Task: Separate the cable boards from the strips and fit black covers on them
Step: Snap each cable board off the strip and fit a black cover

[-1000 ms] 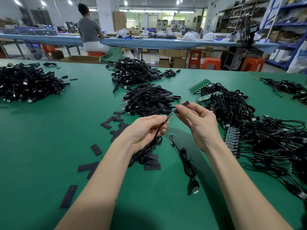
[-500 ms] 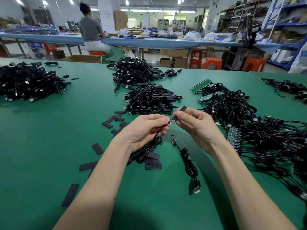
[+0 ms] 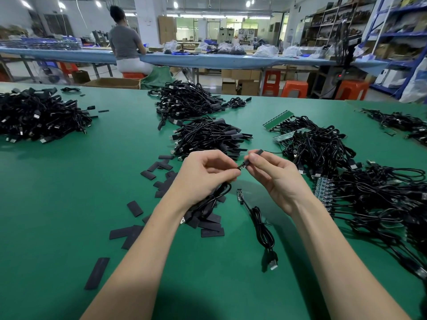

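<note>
Green desk (image 3: pixel 69 204) is carrying heaps of finished cables (image 3: pixel 208 137); left hand (image 3: pixel 203 174) is pinching a cable board (image 3: pixel 242 166), right hand (image 3: pixel 275 174) is sliding a black cover (image 3: pixel 253 156) onto it, while many boards on strips (image 3: pixel 323 192) are waiting

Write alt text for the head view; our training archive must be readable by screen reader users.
Two bare hands meet above a green table: the left hand pinches a cable board while the right hand slides a black cover onto it. Loose covers and cable piles surround them.
</note>
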